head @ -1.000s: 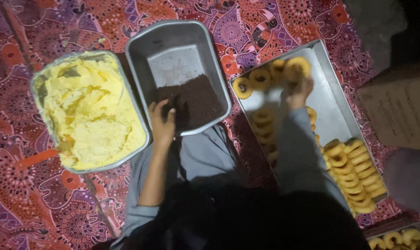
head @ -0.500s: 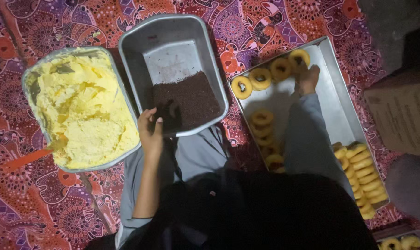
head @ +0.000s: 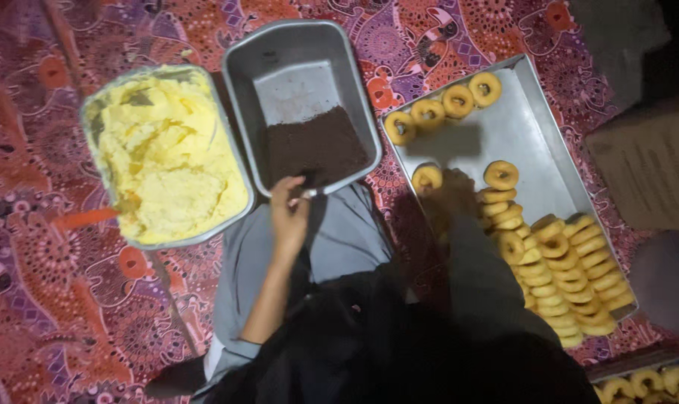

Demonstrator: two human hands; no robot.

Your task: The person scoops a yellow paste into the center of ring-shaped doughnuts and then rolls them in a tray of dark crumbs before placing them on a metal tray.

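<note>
Brown crumbly filling [head: 317, 150] lies heaped in the near half of a grey metal pan [head: 238, 67], at 12 o'clock from the person's lap. Left hand [head: 288, 217] rests at the pan's near rim, fingers curled together around a thin pale utensil (a spoon handle, probably; too small to be sure) whose tip meets the filling's edge.

Right hand [head: 450, 196] is down on the flat metal tray [head: 519, 127] at 2 o'clock, in shadow between two ring-shaped pastries [head: 427, 177]; cannot tell whether its fingers are spread or pinching.

More rings sit in a row at the tray's far end and stacked at 4 o'clock. A tub of soft yellow dough [head: 163, 157] stands at 10 o'clock.

Judgement: rings look light and brittle, best lifted by the outer edge with a gentle hold. Filling is loose, needs scooping.
</note>
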